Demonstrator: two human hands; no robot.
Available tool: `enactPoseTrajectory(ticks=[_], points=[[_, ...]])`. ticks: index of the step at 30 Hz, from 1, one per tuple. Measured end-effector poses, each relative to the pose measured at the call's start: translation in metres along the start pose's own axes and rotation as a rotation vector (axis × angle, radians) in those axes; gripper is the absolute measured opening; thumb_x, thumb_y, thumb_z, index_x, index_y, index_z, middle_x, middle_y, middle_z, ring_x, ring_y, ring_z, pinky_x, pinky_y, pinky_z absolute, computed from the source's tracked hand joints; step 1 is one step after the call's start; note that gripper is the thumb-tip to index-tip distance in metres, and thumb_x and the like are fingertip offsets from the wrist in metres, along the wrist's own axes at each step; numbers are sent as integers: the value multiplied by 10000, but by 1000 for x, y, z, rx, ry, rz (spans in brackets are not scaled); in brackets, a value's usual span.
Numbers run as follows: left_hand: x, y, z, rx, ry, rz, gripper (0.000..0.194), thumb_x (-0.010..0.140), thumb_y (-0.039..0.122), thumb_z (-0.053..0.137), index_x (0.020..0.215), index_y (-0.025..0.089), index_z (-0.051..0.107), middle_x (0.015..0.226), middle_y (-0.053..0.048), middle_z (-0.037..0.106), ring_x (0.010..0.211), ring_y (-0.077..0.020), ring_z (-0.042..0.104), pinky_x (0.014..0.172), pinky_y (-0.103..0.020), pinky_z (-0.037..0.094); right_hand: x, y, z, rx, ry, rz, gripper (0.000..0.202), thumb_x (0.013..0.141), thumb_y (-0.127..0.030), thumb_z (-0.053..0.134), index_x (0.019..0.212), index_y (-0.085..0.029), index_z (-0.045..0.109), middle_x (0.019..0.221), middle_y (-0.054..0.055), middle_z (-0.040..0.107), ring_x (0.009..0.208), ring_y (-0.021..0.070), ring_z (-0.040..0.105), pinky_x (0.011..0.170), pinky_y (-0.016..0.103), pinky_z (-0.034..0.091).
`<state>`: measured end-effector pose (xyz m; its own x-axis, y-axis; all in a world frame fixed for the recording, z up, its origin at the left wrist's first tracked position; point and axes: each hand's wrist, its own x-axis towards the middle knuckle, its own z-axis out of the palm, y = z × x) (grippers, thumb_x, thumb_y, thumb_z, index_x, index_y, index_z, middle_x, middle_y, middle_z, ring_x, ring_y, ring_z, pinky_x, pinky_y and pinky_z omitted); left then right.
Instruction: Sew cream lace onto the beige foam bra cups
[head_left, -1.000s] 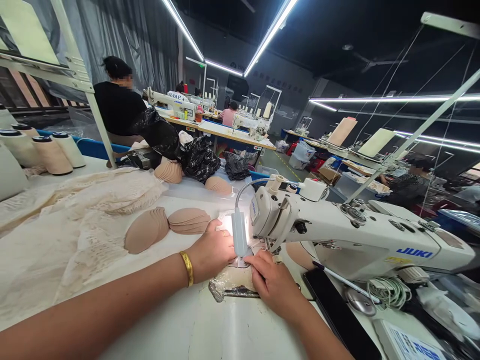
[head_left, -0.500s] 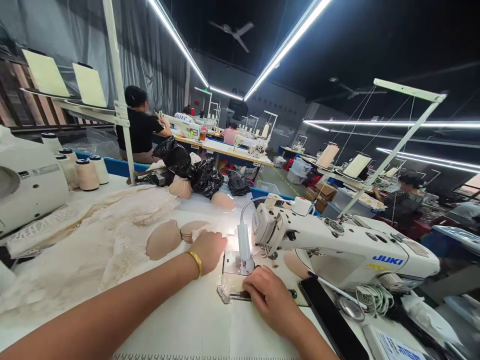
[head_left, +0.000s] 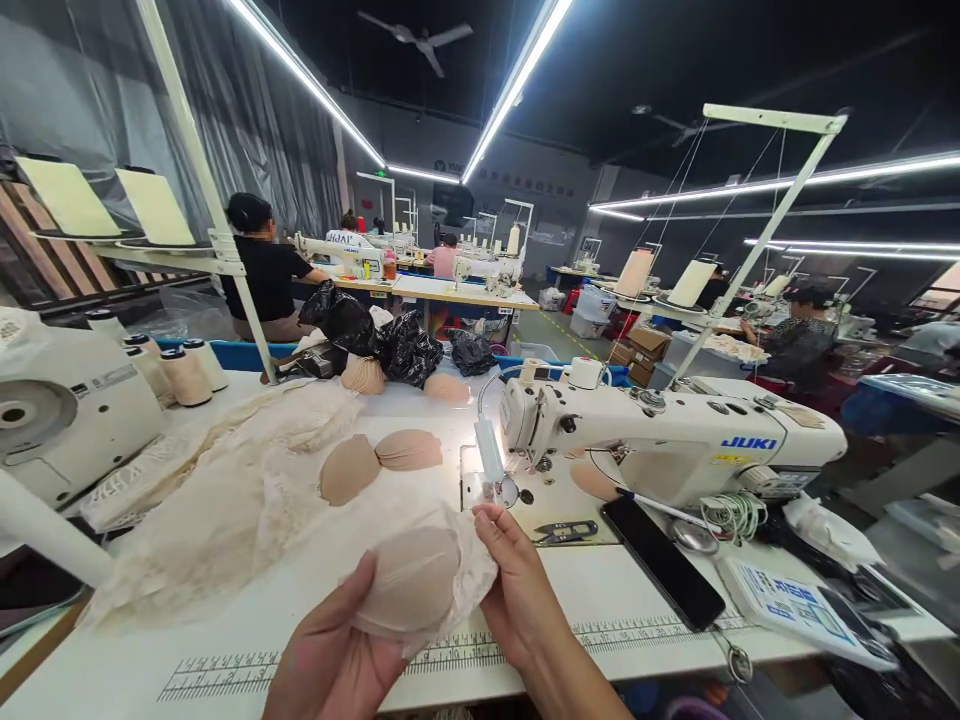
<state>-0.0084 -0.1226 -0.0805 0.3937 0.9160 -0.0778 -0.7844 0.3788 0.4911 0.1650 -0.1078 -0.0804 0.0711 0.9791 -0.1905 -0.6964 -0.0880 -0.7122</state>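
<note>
Between my hands, above the table's front part, is a beige bra cup [head_left: 416,580] covered by sheer white lace. My left hand [head_left: 341,640] grips its left side, thumb on top and fingers underneath. With thumb and fingers pinched, my right hand [head_left: 514,575] holds the lace edge on the right. Just behind stands the white sewing machine [head_left: 637,440], its small lamp [head_left: 489,450] lit over the needle plate. Two more beige cups [head_left: 351,470] lie on the table to the left of the needle. Thread snips [head_left: 566,532] rest on the machine bed.
White lace fabric [head_left: 240,480] is heaped at left, beside thread cones [head_left: 184,378] and another machine [head_left: 67,400]. A black phone [head_left: 661,562] and a white box [head_left: 806,610] lie at right. Black plastic bags [head_left: 409,345] sit behind. A ruler strip [head_left: 525,645] runs along the front edge.
Both hands have come away from the needle area toward me, now holding the lace-covered cup up. The thread snips, earlier hidden by my right hand, show on the bed. The camera view has shifted.
</note>
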Motion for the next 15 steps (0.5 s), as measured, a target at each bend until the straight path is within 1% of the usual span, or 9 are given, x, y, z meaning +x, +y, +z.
enactPoseTrajectory(ticks=[3, 4, 6, 8, 11, 13, 15], points=[[-1, -8, -7, -117, -201, -19, 349, 1032, 292, 607, 1343, 246, 758, 1405, -93, 708, 1378, -340, 623, 1235, -521, 428, -3, -1, 2, -25, 26, -20, 511, 609, -520, 1005, 871, -219, 684, 834, 20, 759, 764, 218, 715, 676, 313, 557], [0, -10, -9, -141, -244, -35, 353, 1049, 317, 576, 1342, 244, 760, 1433, -88, 685, 1405, -334, 596, 1251, -519, 401, -3, -1, 2, -24, 28, -23, 507, 616, -524, 999, 867, -221, 680, 824, 16, 754, 759, 216, 712, 669, 311, 553], [0, -12, -9, -159, -281, -65, 373, 1061, 349, 554, 1359, 237, 749, 1467, -90, 653, 1452, -333, 542, 1278, -525, 348, -3, 0, 3, -21, 34, -29, 506, 620, -533, 991, 857, -224, 669, 801, 7, 742, 749, 214, 707, 659, 309, 546], [1, -14, -8, -149, -258, -78, 385, 1046, 374, 585, 1360, 223, 748, 1462, -106, 658, 1486, -342, 495, 1296, -540, 305, -2, 1, 5, -22, 41, -36, 512, 612, -540, 989, 845, -225, 659, 783, 1, 733, 737, 212, 700, 650, 307, 539], [1, -16, -7, -115, -154, -93, 372, 1022, 339, 627, 1363, 249, 746, 1446, -91, 681, 1522, -331, 448, 1312, -548, 274, 1, 5, 6, -39, 45, -35, 503, 627, -547, 978, 844, -226, 656, 766, -5, 723, 718, 207, 687, 641, 304, 529], [0, -17, -10, -105, -115, -90, 360, 1012, 319, 640, 1348, 261, 754, 1429, -85, 698, 1511, -332, 470, 1308, -548, 290, 2, 8, 5, -55, 45, -36, 491, 647, -553, 965, 845, -226, 657, 758, -8, 717, 703, 202, 678, 634, 301, 522], [-1, -17, -17, -103, -135, -98, 344, 1003, 326, 650, 1310, 240, 776, 1396, -102, 720, 1459, -353, 539, 1286, -559, 333, 4, 8, 3, -70, 43, -44, 486, 663, -565, 951, 847, -227, 655, 749, -11, 709, 683, 195, 665, 624, 296, 511]])
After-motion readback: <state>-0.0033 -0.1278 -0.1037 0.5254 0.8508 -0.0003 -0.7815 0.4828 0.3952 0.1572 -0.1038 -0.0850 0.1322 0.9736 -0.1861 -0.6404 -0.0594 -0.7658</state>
